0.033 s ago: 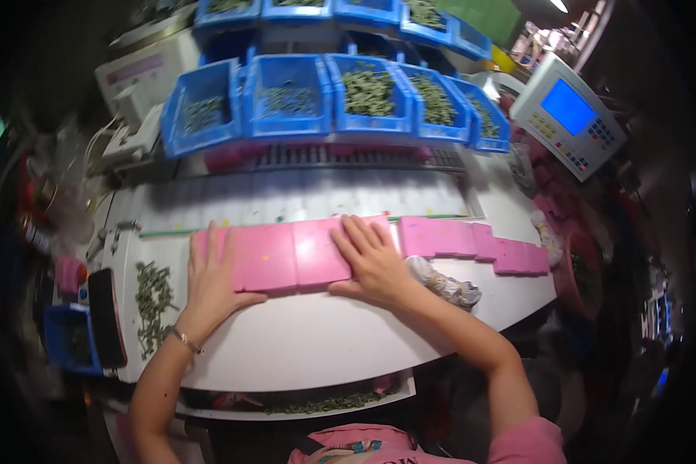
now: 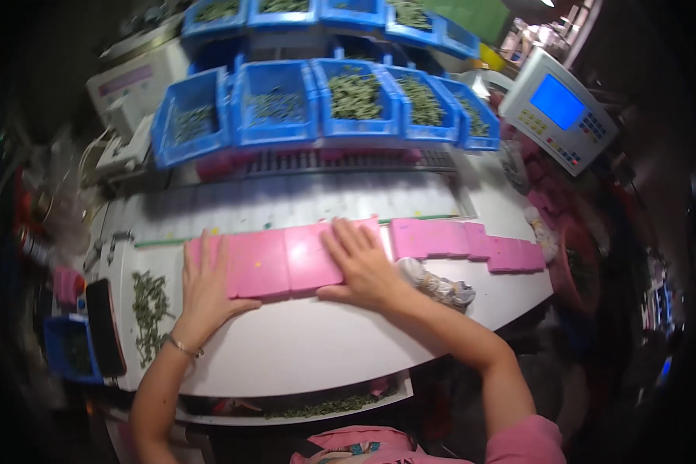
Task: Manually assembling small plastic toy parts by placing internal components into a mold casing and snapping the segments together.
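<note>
Flat pink blocks [image 2: 257, 271] lie edge to edge in a row across the white tabletop [image 2: 301, 348]. Over the left end of this row my left hand [image 2: 203, 290] lies with fingers stretched out, its thumb along the near edge. My right hand [image 2: 363, 271] rests on the right part, fingers spread and thumb at the near edge. Neither hand is closed around anything. Just beyond my right hand sits a row of smaller pink blocks [image 2: 429, 238]. A crumpled grey-white bundle [image 2: 441, 288] lies next to my right wrist.
Blue bins [image 2: 356, 100] of small green-grey pieces stand in tiers at the back. A keypad display [image 2: 561, 108] is at the right. Loose green pieces [image 2: 151, 309] and a dark phone-like slab [image 2: 105, 329] lie left. An open drawer [image 2: 325, 406] holds more pieces below the table.
The whole view has shifted slightly. Both hands keep their places on the pink blocks.
</note>
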Action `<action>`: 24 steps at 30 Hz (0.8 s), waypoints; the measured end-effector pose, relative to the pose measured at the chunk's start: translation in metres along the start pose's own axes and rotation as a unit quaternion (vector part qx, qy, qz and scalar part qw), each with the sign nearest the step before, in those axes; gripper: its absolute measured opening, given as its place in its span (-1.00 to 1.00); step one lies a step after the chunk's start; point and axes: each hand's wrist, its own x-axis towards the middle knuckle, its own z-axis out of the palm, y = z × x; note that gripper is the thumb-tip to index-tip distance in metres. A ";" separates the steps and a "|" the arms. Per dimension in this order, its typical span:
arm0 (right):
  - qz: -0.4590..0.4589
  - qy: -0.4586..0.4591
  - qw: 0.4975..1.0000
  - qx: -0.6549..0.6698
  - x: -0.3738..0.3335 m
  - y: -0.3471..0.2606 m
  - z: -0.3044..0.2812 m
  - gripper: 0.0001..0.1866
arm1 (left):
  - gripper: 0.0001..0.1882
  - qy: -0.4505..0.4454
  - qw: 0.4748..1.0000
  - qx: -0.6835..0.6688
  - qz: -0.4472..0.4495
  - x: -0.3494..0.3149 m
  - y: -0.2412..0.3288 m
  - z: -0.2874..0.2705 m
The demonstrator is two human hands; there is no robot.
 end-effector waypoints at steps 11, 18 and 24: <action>0.012 -0.049 0.999 0.022 -0.008 0.000 -0.004 -0.13 | -0.61 0.300 0.930 -0.201 -0.070 -0.134 -0.009 -0.007; -0.028 -0.031 0.998 0.047 -0.012 -0.026 0.002 -0.20 | -0.72 0.426 0.812 -0.115 -0.382 -0.325 -0.056 0.034; -0.234 -0.140 0.943 0.189 -0.007 -0.177 0.016 -0.32 | -0.28 0.362 0.748 0.037 -0.556 -0.464 -0.117 0.057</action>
